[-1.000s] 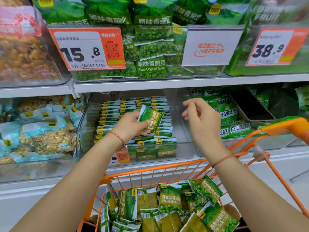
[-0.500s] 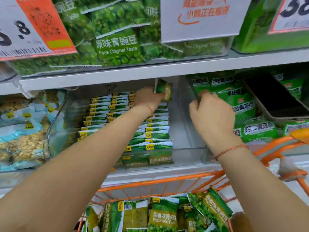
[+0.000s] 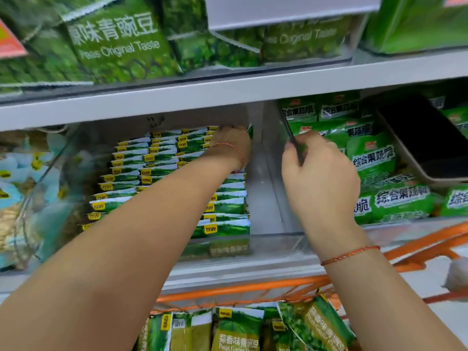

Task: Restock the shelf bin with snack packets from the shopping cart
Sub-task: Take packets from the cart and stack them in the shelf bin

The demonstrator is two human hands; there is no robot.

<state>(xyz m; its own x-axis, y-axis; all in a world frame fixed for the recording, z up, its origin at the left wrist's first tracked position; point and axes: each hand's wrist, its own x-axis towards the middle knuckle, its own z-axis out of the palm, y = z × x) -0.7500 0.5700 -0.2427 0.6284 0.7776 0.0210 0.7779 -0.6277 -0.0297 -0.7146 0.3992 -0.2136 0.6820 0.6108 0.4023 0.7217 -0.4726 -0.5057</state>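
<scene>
1. At the far left, a clear bin [image 3: 30,203] of pale blue peanut packets sits on the lower shelf, blurred and apart from the work.
2. Just right of it is the clear shelf bin [image 3: 276,239] being restocked. Rows of green snack packets [image 3: 222,206] with yellow tags stand on edge in it, filling its left and middle; a bare strip of floor remains along its right side.
3. The left hand [image 3: 231,145] reaches deep to the far end of the rightmost row. A second ago it held one green packet [image 3: 250,130] in front of the bin; it has since carried that packet to the back. Only a green sliver shows beside the curled fingers, so the hand appears to be pinching it, though the grip itself is hidden.
4. The right hand [image 3: 319,178] has moved from open air to the bin's right wall. Its fingers curl round the wall's upper edge [image 3: 291,138], seemingly steadying it.
5. Further right, a neighbouring bin holds bright green vegetable-crisp bags [image 3: 374,160].
6. Nearest the viewer, the orange shopping cart [image 3: 228,290] holds many more garlic pea packets [image 3: 238,333].
7. Judged from this, one packet is nearly placed, and many more trips look likely.
</scene>
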